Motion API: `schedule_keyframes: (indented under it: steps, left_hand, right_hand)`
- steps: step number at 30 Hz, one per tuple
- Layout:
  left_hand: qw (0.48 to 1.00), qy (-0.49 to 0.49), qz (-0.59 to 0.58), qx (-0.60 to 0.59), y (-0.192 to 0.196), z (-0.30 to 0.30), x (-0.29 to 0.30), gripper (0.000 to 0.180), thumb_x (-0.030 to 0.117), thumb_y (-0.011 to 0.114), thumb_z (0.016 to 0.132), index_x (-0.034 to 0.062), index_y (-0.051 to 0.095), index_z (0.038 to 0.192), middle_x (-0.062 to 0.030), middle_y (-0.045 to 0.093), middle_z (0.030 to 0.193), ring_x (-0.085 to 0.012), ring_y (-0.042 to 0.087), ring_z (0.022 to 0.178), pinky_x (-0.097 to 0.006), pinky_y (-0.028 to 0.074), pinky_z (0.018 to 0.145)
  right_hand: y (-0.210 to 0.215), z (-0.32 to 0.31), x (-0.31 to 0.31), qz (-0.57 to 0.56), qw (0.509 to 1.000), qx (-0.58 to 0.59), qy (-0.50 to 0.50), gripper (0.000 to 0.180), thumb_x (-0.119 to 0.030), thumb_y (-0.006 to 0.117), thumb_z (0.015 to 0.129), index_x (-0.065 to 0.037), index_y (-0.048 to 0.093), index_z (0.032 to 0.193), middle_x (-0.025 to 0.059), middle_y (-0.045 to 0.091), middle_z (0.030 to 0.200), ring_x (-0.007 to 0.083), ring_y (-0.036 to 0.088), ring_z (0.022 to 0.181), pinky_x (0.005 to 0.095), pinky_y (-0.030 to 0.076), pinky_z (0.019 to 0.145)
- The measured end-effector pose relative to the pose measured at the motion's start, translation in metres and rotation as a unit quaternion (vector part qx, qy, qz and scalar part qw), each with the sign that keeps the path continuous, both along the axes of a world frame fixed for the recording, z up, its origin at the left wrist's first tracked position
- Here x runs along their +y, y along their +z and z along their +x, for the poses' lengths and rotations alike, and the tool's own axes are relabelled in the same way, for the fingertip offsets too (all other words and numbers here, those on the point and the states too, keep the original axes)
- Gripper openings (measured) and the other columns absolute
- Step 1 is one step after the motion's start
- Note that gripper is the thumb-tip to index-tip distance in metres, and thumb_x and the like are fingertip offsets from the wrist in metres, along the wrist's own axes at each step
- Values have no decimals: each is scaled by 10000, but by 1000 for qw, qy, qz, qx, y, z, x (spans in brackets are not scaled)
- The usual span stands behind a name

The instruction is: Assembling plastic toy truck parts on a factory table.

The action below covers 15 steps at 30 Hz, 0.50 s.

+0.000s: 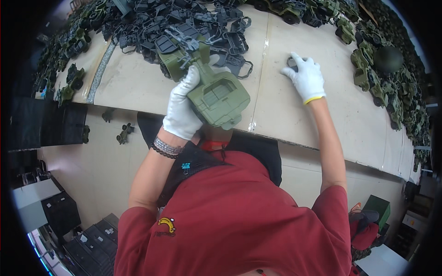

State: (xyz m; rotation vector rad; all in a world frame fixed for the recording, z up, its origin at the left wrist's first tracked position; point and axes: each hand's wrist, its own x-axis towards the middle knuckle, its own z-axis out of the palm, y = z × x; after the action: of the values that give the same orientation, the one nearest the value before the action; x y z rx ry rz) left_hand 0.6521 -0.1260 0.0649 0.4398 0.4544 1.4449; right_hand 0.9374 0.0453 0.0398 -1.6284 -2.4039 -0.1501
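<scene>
Gloved left hand (183, 110) grips green toy vehicle (216, 101) above near edge of table (322, 126), dark grey parts heap (138, 30) just beyond — gloved right hand (307, 79) at small dark piece (291, 62), fingers bent, grip cannot be told.

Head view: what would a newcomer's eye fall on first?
Likely the olive-green toy military vehicle in the gloved left hand, near the picture's middle. Next, the heap of dark grey plastic parts beyond it on the table, then the gloved right hand, right of centre.
</scene>
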Motion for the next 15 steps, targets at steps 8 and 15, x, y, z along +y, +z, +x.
schedule_keyframes:
  steps: [8,15]
  left_hand:
    - [988,99,-56,102,7,20,-2,383,256,682,962,65,584,1279,-72,659,1191,-186,637,1101,-363,529,944]
    - [960,147,-40,234,17,32,-11,269,177,695,960,30,649,1181,-9,675,1064,-78,613,930,-252,508,830]
  right_hand:
    - [63,-33,-82,-113,865,431,231,548,-213,747,819,-141,608,1343,118,596,1242,243,631,1047,332,505,935]
    - [76,-64,-140,-164,839,433,286,623,-188,772,786,-86,576,1369,154,557,1305,310,583,1163,384,481,989]
